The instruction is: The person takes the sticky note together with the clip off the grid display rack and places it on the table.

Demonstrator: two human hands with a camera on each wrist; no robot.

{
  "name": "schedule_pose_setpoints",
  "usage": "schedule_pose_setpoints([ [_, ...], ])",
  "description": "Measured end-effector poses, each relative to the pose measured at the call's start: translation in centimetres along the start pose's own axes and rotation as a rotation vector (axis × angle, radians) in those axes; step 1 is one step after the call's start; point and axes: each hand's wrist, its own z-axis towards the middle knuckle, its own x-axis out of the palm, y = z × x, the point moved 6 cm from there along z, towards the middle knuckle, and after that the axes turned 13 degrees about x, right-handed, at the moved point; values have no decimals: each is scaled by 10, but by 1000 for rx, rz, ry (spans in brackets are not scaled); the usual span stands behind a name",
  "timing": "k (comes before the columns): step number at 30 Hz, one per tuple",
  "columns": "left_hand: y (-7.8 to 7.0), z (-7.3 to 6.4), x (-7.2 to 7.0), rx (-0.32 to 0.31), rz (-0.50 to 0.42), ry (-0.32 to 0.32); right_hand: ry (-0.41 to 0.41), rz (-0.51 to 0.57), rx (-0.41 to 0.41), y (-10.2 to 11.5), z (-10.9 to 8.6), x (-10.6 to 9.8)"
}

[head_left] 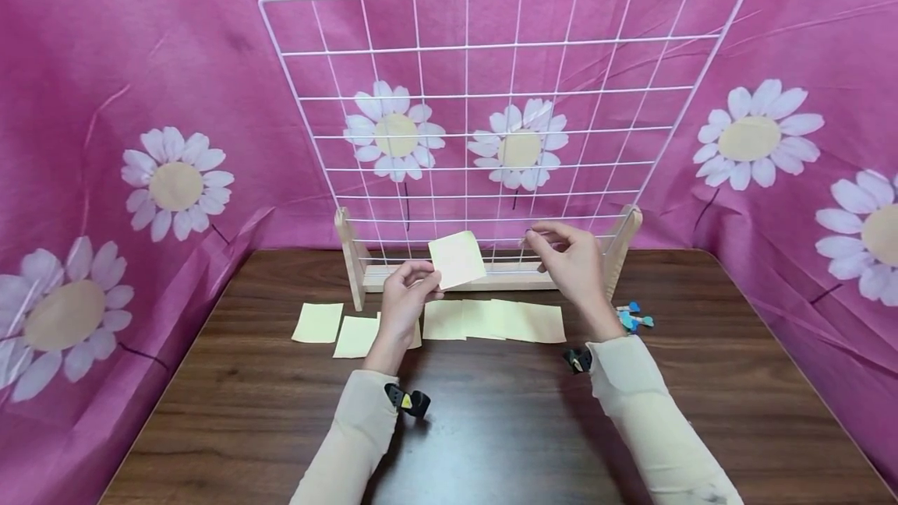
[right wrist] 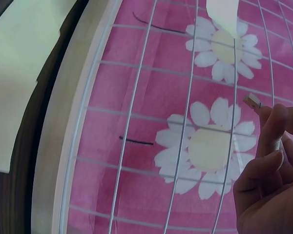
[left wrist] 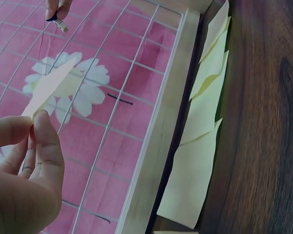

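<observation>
My left hand (head_left: 407,298) pinches a pale yellow sticky note (head_left: 457,259) by its lower left corner, raised in front of the white wire grid (head_left: 466,92). Edge-on in the left wrist view, the same note sits between thumb and fingers. To its right, my right hand (head_left: 571,259) is also raised before the grid. Between its thumb and finger is a small clothespin (right wrist: 252,101), its wooden tip pointing out and the rest mostly covered by the fingers. Both note and clothespin are apart from each other.
Several yellow sticky notes (head_left: 528,322) lie in a row on the dark wooden table (head_left: 477,427), some overlapping. Small blue and teal clothespins (head_left: 634,320) lie by the right forearm. A wooden stand (head_left: 348,259) holds the grid upright; a pink flowered cloth (head_left: 231,61) hangs behind.
</observation>
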Motion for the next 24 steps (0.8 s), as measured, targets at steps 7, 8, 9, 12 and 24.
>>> schedule_pose_setpoints([
  [7,1,-3,14,-11,22,66,-21,-13,27,-8,-3,-18],
  [8,1,-3,16,-13,22,75,-28,-26,29,-9,-3,-21],
  [9,1,-3,18,-15,23,84,-37,-38,30,-9,-3,-24],
  [12,0,-3,24,-14,16,104,-64,-68,18,-10,-5,-31],
  [24,6,-7,43,-38,36,160,-120,-177,22,-24,-14,-58],
])
